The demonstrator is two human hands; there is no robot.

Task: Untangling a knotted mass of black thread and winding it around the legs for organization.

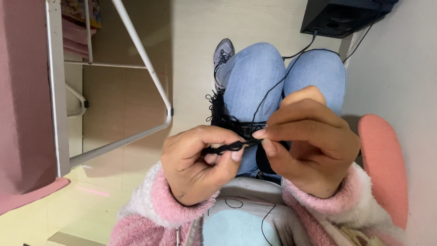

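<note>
Black yarn piece (227,119): draped over jeans-clad knees (255,73), judged soft, light, limp | twisted strand (230,146): pinched taut between left hand (198,164) and right hand (309,141), both closed on it | best gripped at fingertips, near the twist

Lap (268,77) in light blue jeans serves as support; knees point away from camera. Tangle of black yarn (223,116) lies on left thigh and between thighs, one strand running up over knee. Below, pale floor (195,41) carries grey shoe (222,57), white table legs (145,59) and black box (339,16) at top right.
</note>
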